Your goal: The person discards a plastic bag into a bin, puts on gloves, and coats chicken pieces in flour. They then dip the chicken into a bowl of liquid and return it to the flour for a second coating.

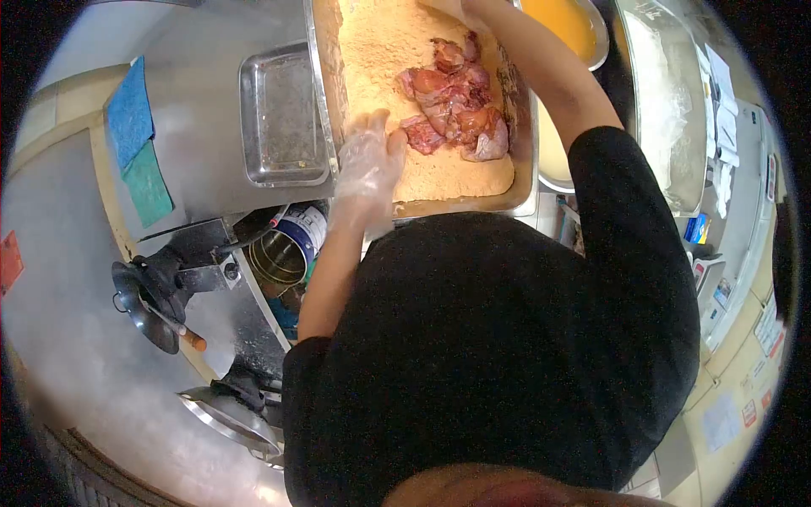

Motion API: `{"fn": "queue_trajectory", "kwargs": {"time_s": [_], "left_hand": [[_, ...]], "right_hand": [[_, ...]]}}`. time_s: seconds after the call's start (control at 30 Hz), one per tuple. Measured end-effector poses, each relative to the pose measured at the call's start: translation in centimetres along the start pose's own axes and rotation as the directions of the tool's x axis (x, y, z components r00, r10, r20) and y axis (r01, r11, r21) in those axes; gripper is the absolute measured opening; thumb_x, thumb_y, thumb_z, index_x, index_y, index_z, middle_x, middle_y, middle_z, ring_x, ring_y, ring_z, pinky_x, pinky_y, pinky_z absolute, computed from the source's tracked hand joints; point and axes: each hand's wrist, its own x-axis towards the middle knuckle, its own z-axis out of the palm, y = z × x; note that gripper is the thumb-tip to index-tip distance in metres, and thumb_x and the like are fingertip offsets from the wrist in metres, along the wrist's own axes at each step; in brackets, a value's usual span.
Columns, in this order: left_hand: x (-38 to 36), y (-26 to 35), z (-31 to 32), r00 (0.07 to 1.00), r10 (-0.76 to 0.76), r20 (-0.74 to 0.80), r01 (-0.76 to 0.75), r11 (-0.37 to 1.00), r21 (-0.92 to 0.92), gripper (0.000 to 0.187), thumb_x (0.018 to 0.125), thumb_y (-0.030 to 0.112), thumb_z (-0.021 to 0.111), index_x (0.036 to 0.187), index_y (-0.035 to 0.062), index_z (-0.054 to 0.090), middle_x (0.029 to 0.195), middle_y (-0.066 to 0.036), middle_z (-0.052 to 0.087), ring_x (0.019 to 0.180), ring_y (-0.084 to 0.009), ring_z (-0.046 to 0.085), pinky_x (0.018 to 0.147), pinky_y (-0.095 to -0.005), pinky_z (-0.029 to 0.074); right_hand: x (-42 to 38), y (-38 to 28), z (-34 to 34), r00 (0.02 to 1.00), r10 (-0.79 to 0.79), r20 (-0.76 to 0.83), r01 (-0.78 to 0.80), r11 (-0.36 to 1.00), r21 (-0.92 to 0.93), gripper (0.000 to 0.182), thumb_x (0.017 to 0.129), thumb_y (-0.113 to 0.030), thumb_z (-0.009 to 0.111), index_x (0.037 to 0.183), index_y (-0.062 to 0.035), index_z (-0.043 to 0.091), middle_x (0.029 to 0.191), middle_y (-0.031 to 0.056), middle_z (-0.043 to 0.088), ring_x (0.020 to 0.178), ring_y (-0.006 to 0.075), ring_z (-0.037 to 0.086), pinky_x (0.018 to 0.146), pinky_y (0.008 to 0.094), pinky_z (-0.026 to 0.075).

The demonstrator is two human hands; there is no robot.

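Raw pieces of meat [456,106], pink and dark red, lie heaped on orange-tinted breading flour [372,51] in a deep metal tray [525,173]. My left hand [369,160], in a clear plastic glove, rests at the tray's left side with its fingers stretched out on the flour, left of the meat and apart from most of it. At the top edge of the view my right hand [443,5] shows only in part, over the tray's far end. Its fingers are out of sight.
Left of the tray sits a shallow metal pan [285,118]. A bowl of orange liquid [564,29] and a large container of white powder [659,101] stand to the right. Woks [144,304] and an open tin [283,253] are at lower left, with steam around.
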Motion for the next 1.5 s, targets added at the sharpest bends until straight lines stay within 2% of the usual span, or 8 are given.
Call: {"fn": "queue_trajectory", "kwargs": {"time_s": [0.1, 0.2, 0.57, 0.73, 0.87, 0.93, 1.2, 1.5], "left_hand": [[3.2, -1.3, 2.8, 0.988, -0.051, -0.148, 0.051, 0.999, -0.007, 0.063, 0.105, 0.046, 0.054, 0.136, -0.0093, 0.057, 0.134, -0.035, 0.061, 0.127, -0.0466, 0.059, 0.109, -0.0520, 0.046], [3.9, -1.1, 3.9, 0.968, -0.251, -0.010, 0.250, 0.967, -0.042, 0.072, 0.103, 0.053, 0.056, 0.138, -0.0101, 0.055, 0.135, -0.040, 0.060, 0.128, -0.0482, 0.059, 0.109, -0.0526, 0.047], [4.2, -3.5, 6.6, 0.861, -0.315, 0.400, 0.415, 0.889, -0.193, 0.098, 0.103, 0.076, 0.032, 0.151, -0.0086, 0.046, 0.139, -0.039, 0.058, 0.136, -0.0487, 0.054, 0.114, -0.0499, 0.044], [3.3, 1.5, 3.8, 0.742, -0.197, 0.640, 0.653, 0.000, -0.757, 0.093, 0.105, 0.076, 0.012, 0.164, 0.0080, 0.034, 0.154, -0.021, 0.055, 0.143, -0.0367, 0.052, 0.119, -0.0470, 0.043], [3.5, 1.9, 0.4, 0.741, -0.112, 0.662, 0.640, -0.182, -0.747, 0.092, 0.105, 0.077, 0.018, 0.165, 0.0077, 0.031, 0.160, -0.018, 0.048, 0.142, -0.0348, 0.053, 0.121, -0.0455, 0.043], [3.1, 1.3, -0.5, 0.853, 0.184, 0.488, 0.490, -0.601, -0.631, 0.090, 0.106, 0.075, 0.022, 0.165, 0.0068, 0.030, 0.161, -0.018, 0.046, 0.142, -0.0352, 0.052, 0.120, -0.0458, 0.044], [1.8, 1.5, 2.6, 0.688, -0.253, 0.680, 0.677, -0.116, -0.727, 0.087, 0.105, 0.075, 0.033, 0.158, 0.0073, 0.044, 0.151, -0.014, 0.057, 0.131, -0.0271, 0.060, 0.115, -0.0473, 0.045], [5.0, 0.9, 8.5, 0.625, -0.157, 0.765, 0.773, -0.011, -0.634, 0.090, 0.106, 0.075, 0.019, 0.155, 0.0039, 0.043, 0.151, -0.014, 0.056, 0.135, -0.0321, 0.058, 0.120, -0.0525, 0.043]], "right_hand": [[-7.5, -1.6, -4.8, 0.916, -0.394, 0.075, 0.376, 0.780, -0.500, 0.026, 0.078, -0.019, 0.080, 0.104, -0.0151, 0.080, 0.113, 0.0082, 0.079, 0.108, 0.0247, 0.074, 0.093, 0.0401, 0.049], [-6.8, -0.1, 3.4, 0.988, 0.152, -0.011, -0.131, 0.885, 0.447, 0.074, 0.106, -0.063, 0.041, 0.119, 0.0032, 0.071, 0.121, 0.0286, 0.071, 0.110, 0.0426, 0.069, 0.098, 0.0466, 0.052], [-18.5, -1.5, 4.9, 0.906, 0.279, 0.319, -0.424, 0.621, 0.659, 0.089, 0.105, -0.069, 0.038, 0.148, 0.0085, 0.051, 0.149, 0.0266, 0.058, 0.133, 0.0341, 0.060, 0.113, 0.0447, 0.043], [-20.5, -2.3, 6.7, 0.760, 0.319, 0.565, -0.629, 0.143, 0.764, 0.085, 0.106, -0.067, 0.040, 0.150, 0.0052, 0.050, 0.146, 0.0238, 0.061, 0.131, 0.0342, 0.061, 0.113, 0.0481, 0.044], [-21.1, -2.1, 6.1, 0.676, 0.259, 0.690, -0.670, -0.172, 0.722, 0.083, 0.106, -0.065, 0.041, 0.152, 0.0032, 0.049, 0.145, 0.0222, 0.063, 0.130, 0.0342, 0.061, 0.113, 0.0502, 0.044], [-22.2, 0.4, 4.5, 0.863, -0.240, 0.444, -0.495, -0.578, 0.649, 0.074, 0.107, -0.060, 0.047, 0.155, -0.0039, 0.046, 0.148, 0.0191, 0.060, 0.135, 0.0320, 0.057, 0.114, 0.0568, 0.043], [-27.7, -2.2, 11.8, 0.945, 0.282, 0.166, -0.293, 0.507, 0.810, 0.074, 0.097, -0.045, 0.073, 0.151, 0.0004, 0.049, 0.139, 0.0211, 0.065, 0.122, 0.0291, 0.064, 0.106, 0.0377, 0.050], [-25.8, -4.1, 13.3, 0.836, 0.056, 0.545, -0.486, -0.384, 0.785, 0.068, 0.105, -0.047, 0.061, 0.157, -0.0072, 0.044, 0.149, 0.0164, 0.059, 0.130, 0.0251, 0.060, 0.108, 0.0378, 0.050]]}}
